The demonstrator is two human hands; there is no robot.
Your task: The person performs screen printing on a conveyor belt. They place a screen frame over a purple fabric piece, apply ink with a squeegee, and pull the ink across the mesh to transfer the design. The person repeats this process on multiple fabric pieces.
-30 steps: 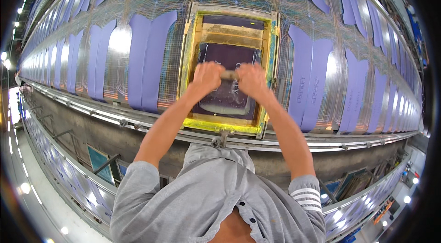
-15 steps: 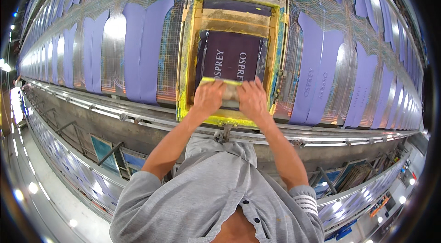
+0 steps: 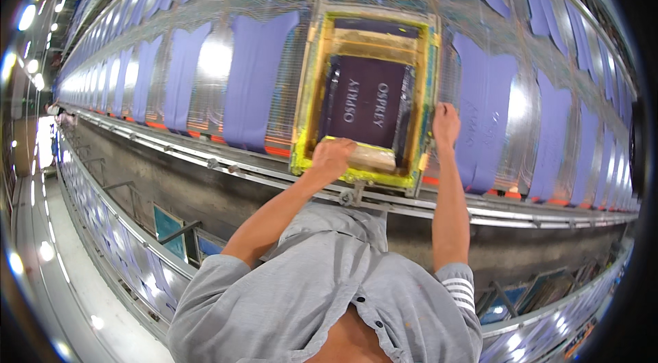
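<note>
While the wooden squeegee (image 3: 373,157) lies along the near edge of the yellow-framed printing screen (image 3: 308,116), our left hand (image 3: 332,157) is closed around its left end — our right hand (image 3: 445,123) grips the frame's right side. Under the screen the long table (image 3: 205,178) carries rows of purple fabric pieces (image 3: 253,82), left and right.

One printing screen frame (image 3: 367,92), one squeegee (image 3: 373,157), two hands.
</note>
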